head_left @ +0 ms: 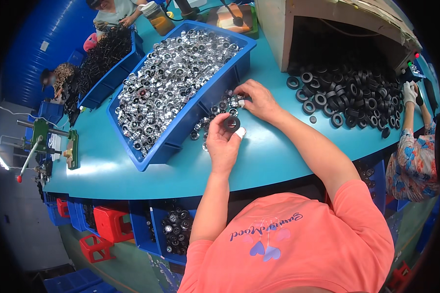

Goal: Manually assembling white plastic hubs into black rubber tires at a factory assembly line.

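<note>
Desk [278, 151]: teal, glossy surface. Large bin [181, 132] on the desk: blue, filled with shiny silver ring parts [171, 78] having dark centres. Ring [231, 122] held in the left hand [223, 146]: black; one fingertip of that hand is wrapped in white. Loose rings [347, 93] piled on the desk: black. Second bin [110, 78]: blue, with black contents. Person's shirt [298, 249]: coral orange, with purple script and purple and pink hearts. Stools [113, 223] beneath the desk: red. Neighbouring person's sleeve [415, 161]: floral pattern in blue, red and white
</note>
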`<state>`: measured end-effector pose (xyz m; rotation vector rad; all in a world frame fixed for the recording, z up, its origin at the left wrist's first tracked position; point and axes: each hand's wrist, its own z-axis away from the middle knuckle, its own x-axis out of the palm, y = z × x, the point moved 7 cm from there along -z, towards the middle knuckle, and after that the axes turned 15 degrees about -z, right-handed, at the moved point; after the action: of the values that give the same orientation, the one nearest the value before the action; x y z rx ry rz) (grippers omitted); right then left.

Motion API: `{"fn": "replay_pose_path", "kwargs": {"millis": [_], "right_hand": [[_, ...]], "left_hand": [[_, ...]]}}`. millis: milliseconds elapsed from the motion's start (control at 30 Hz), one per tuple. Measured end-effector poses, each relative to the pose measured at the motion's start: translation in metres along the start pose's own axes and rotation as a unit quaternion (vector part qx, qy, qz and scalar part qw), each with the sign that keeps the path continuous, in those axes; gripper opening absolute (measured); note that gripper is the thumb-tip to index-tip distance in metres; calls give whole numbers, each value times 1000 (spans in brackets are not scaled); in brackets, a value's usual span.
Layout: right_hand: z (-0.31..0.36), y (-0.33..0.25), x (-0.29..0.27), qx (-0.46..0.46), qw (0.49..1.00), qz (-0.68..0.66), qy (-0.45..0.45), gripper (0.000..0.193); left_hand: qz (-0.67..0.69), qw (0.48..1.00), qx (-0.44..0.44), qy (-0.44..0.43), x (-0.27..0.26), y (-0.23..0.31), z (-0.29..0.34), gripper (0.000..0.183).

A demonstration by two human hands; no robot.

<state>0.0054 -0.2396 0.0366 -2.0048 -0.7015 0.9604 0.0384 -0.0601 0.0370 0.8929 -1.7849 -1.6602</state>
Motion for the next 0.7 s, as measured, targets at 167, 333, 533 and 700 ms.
{"fn": "replay_pose_path", "kwargs": {"millis": [167,333,533,700], "right_hand": [[2,1,1,-1,1000,1,1,29],[6,-3,-7,-10,999,-15,27,29],[7,-20,-9,-11,991,-131,31,23],[8,-16,7,105,936,-325,-80,20]], "left_hand": [[-94,993,62,35,-7,-1,1,51],[-168,981,88,49,-4,20,7,47],[-106,990,81,43,-4,7,7,50],[-78,994,67,38,-7,-4,5,52]]}}
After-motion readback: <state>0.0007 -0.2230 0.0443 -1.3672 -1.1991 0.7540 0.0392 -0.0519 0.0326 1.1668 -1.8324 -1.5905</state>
